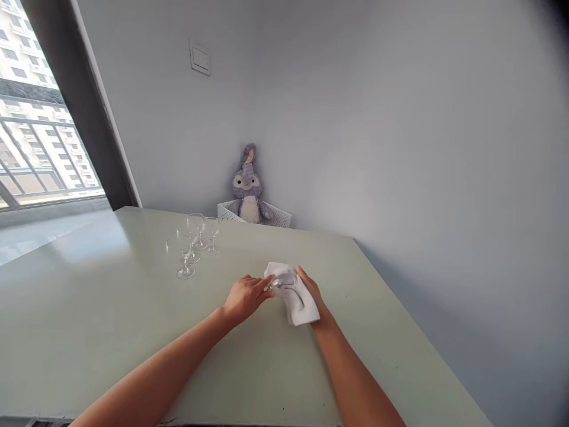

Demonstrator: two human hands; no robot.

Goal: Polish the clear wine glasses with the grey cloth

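Above the table, my left hand (248, 296) pinches the stem end of a clear glass (283, 281), whose bowl lies sideways against a white cloth (300, 301). The cloth drapes over my right hand (315, 293), which grips it from the right side; most of those fingers are hidden behind the fabric. Several clear stemmed glasses stand upright in a group on the left part of the table, the nearest glass (185, 271) a little apart from the others.
The pale green table (249, 379) reaches back to grey walls. Behind its far edge, a purple plush toy (249, 190) sits in a white perforated basket (281, 219). A window (40, 118) is at the left, and a switch (200, 59) is on the wall.
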